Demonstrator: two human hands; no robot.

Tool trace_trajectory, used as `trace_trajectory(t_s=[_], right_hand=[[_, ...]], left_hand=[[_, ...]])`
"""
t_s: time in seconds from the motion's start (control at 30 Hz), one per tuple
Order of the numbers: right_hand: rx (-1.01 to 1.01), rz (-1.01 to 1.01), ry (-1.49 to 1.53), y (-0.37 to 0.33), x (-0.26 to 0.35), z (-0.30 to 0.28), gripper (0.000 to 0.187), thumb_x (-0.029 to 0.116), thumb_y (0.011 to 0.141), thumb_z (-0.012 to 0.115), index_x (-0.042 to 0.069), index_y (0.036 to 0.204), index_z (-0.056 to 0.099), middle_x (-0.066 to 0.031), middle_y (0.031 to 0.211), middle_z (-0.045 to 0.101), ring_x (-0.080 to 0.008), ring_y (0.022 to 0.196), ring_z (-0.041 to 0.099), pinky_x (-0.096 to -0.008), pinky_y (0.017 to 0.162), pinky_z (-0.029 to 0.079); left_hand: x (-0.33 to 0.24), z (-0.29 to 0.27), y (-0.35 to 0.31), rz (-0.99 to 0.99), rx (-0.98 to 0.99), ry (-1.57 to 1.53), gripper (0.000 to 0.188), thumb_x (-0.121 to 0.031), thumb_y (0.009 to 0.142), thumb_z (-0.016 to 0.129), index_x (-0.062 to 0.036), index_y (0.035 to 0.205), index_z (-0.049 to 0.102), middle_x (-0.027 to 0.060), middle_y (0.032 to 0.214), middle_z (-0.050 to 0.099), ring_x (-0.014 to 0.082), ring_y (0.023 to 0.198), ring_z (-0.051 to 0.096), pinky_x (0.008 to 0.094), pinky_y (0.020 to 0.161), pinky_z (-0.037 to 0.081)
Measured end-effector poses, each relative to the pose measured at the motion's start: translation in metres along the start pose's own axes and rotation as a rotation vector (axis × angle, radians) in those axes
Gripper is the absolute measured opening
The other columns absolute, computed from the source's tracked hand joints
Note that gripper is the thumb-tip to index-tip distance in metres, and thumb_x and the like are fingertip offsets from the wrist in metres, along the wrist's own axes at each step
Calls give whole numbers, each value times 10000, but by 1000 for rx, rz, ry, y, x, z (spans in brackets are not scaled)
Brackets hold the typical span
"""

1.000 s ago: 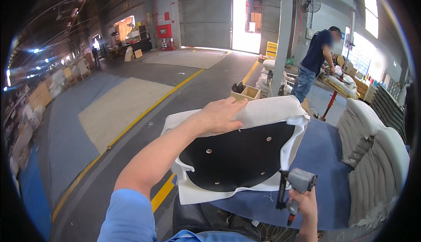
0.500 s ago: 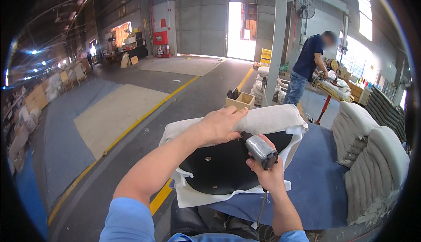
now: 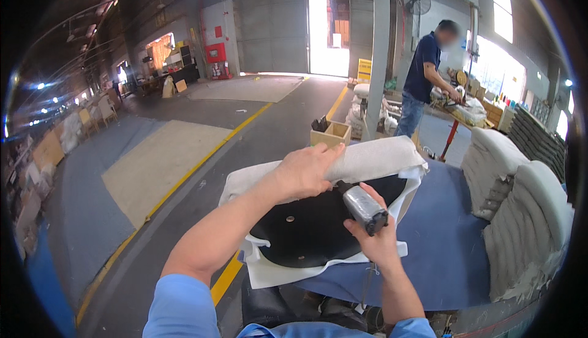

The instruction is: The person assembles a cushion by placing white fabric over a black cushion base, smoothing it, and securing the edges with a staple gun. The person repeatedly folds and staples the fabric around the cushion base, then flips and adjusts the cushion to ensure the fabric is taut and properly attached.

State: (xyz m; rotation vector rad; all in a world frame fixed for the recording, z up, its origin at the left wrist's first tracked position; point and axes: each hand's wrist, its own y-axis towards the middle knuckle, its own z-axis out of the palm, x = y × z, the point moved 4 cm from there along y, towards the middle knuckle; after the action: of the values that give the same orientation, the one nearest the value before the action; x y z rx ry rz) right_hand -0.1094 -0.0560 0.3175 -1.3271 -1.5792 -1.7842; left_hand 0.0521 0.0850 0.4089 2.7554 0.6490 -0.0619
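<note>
A seat panel with a black underside [image 3: 318, 227] lies bottom up in front of me, with white padding [image 3: 275, 278] around its rim. Light grey fabric [image 3: 380, 157] is folded over its far edge. My left hand [image 3: 309, 169] presses on that fold, fingers over the fabric and thumb near the black board, gripping it. In my right hand [image 3: 376, 240] is a grey staple gun [image 3: 362, 206] with a dark back end. Its nose meets the fabric edge close beside my left thumb; the exact contact is hidden.
The seat rests on a blue-covered table [image 3: 447, 240]. Stacked light grey cushions [image 3: 527, 234] stand at its right. Beyond the seat is a wooden box [image 3: 331, 134] holding dark pieces. Farther right, a co-worker [image 3: 422, 74] bends over another bench. A thin hose [image 3: 367, 286] hangs below the gun.
The whole view has shifted slightly. Both hands, the staple gun and the seat keep nearly the same positions relative to each other. The co-worker's arms have moved a little.
</note>
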Motion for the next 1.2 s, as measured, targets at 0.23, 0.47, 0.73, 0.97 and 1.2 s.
trace_trajectory(t_s=[0.23, 0.47, 0.73, 0.97, 1.2], right_hand=[[-158, 223, -406, -86, -60, -120, 800, -115, 782, 818, 104, 1513, 579, -132, 1359, 644, -275, 1271, 647, -389, 1073, 518], [-161, 720, -1222, -188, -175, -246, 829, 19, 818, 824, 211, 1558, 502, -166, 1437, 531, -426, 1215, 646, -494, 1017, 550], [80, 846, -1354, -175, -187, -196, 831, 54, 799, 853, 134, 1551, 509, -261, 1571, 411, -474, 1381, 512, -508, 1128, 482], [122, 312, 266, -49, -35, -63, 880, 384, 1027, 731, 163, 1720, 236, -198, 1596, 488, -326, 1373, 556, -445, 1092, 494], [-256, 348, 473, -54, 10, -108, 600, 458, 1165, 382, 79, 1628, 416, -116, 1494, 604, -211, 1305, 625, -378, 1106, 499]], left_hand=[[56, -10, -40, -129, 63, -255, 983, -364, 873, 847, -99, 1673, 342, 188, 1634, 485, 335, 1466, 511, 421, 1216, 397], [90, -12, -80, -270, -65, -401, 812, -345, 881, 837, -31, 1553, 504, 186, 1441, 651, 314, 1335, 620, 392, 1145, 457], [112, -20, -85, -573, 21, -210, 819, -514, 870, 812, 46, 1423, 589, 259, 1375, 673, 388, 1295, 638, 416, 1106, 479], [23, -18, -40, -392, 211, -844, 702, -524, 1091, 577, -3, 1553, 500, 147, 1488, 623, 241, 1350, 586, 389, 1166, 429], [-46, 219, -61, -40, 213, -818, 711, -536, 1160, 335, -34, 1663, 344, 175, 1741, 314, 311, 1581, 359, 423, 1287, 293]])
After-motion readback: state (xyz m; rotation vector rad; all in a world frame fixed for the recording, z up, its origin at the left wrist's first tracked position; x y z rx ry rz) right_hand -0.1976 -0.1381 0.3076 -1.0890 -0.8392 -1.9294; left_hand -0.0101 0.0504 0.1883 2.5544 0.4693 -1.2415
